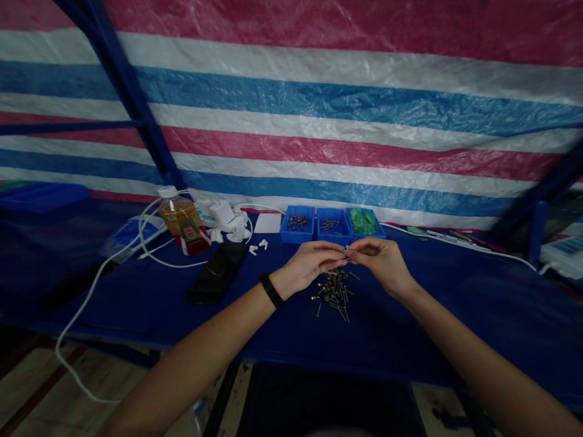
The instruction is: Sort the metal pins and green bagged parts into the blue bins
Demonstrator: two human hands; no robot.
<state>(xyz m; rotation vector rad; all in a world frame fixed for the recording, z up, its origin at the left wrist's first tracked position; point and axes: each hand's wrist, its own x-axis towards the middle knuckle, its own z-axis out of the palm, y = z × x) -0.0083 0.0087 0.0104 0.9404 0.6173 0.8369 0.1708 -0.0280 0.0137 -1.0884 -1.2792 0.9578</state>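
Note:
My left hand (311,264) and my right hand (381,260) meet fingertip to fingertip above a pile of small metal screws (334,293) on the blue table (455,303). Both hands pinch a small metal part (347,249) between them; it is too small to name surely. A black band (271,290) sits on my left wrist. Behind the hands stand three small blue trays: one with dark screws (297,224), one with metal pieces (332,226), one with green bits (364,222).
A bottle of amber liquid (183,225) and a black case (217,272) lie at the left. A white cable (91,291) hangs off the table edge. White plugs and earbuds (232,227) sit by the striped tarp wall (319,121).

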